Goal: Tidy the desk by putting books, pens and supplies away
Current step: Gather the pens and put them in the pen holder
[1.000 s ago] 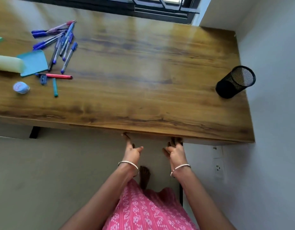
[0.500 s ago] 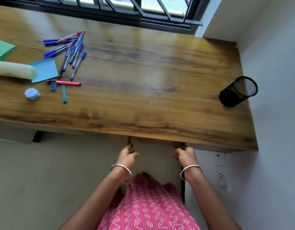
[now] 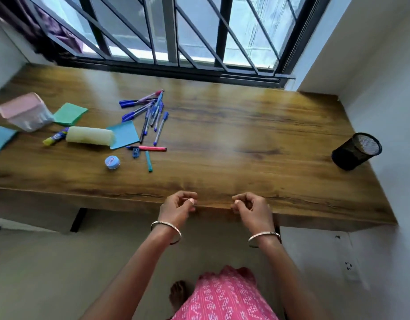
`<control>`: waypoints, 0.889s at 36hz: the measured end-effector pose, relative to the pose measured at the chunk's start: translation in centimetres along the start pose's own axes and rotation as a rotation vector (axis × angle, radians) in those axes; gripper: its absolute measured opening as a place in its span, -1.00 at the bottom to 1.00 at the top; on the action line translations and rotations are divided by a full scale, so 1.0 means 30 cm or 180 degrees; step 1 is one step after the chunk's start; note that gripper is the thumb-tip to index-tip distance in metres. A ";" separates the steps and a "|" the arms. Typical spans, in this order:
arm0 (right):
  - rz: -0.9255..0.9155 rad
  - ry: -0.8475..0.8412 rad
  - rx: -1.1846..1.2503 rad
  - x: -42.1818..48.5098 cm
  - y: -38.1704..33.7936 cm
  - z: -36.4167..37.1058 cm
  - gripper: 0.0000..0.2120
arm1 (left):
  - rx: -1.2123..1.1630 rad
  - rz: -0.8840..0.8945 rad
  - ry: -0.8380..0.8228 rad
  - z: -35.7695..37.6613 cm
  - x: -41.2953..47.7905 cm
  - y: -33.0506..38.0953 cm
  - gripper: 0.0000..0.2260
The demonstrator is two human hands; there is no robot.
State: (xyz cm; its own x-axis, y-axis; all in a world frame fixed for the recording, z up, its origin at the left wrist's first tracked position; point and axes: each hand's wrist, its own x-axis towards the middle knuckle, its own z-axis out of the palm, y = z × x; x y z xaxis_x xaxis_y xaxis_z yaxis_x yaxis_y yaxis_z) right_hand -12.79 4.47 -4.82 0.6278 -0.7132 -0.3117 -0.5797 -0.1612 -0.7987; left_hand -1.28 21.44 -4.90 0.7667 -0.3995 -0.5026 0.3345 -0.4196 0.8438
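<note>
Along the left edge of the surface [image 3: 245, 135] lie a pink-lidded box [image 3: 26, 112], a green pad [image 3: 70, 114], a glue stick [image 3: 55, 138] and a pale yellow roll [image 3: 89, 135]. The roll could trundle toward the near edge if it is nudged.

Just right of these, the loose pens [image 3: 148, 114] are heaped crosswise toward the far edge. Grabbing the whole heap at once would likely drop a few, and round barrels run.

The pink pen [image 3: 151, 148], blue sharpener [image 3: 136, 152], teal cap [image 3: 149, 160] and round blue case [image 3: 112, 162] lie nearer the near edge. They are small and easily swept off by a sleeve or forearm reaching over them.

At the middle of the near edge the left hand [image 3: 179, 205] and the right hand [image 3: 250, 207] both have fingers curled in against the thumb. They seem to hold nothing, though blur leaves that unsure.

The black mesh cup [image 3: 356, 151] stands at the right edge, well apart from the pens. Each carry is long, and the light cup may tip if pens are thrust in hard.
</note>
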 end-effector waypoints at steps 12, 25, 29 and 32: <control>-0.0837 -0.0105 -0.0673 0.113 -0.292 0.318 -0.89 | 0.0306 -0.0045 0.1047 -0.361 0.199 -0.022 -0.86; -0.1925 -0.0714 -0.1808 0.406 -0.519 0.650 -0.73 | 0.0889 0.0288 0.1794 -0.438 0.441 0.140 -0.85; -0.2307 -0.0696 -0.1977 0.478 -0.551 0.710 -0.81 | 0.1158 0.0541 0.1908 -0.473 0.523 0.230 -0.83; -0.2409 -0.0747 -0.2125 0.523 -0.557 0.724 -0.84 | 0.1396 0.0519 0.1916 -0.490 0.611 0.290 -0.82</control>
State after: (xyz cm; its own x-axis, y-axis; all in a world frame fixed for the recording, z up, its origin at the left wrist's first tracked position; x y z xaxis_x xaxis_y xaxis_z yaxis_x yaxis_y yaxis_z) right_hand 18.05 10.80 -7.55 0.9917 -0.1286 0.0034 -0.1164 -0.9083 -0.4018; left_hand 23.75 22.44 -4.03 0.9963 -0.0235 -0.0826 0.0395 -0.7290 0.6834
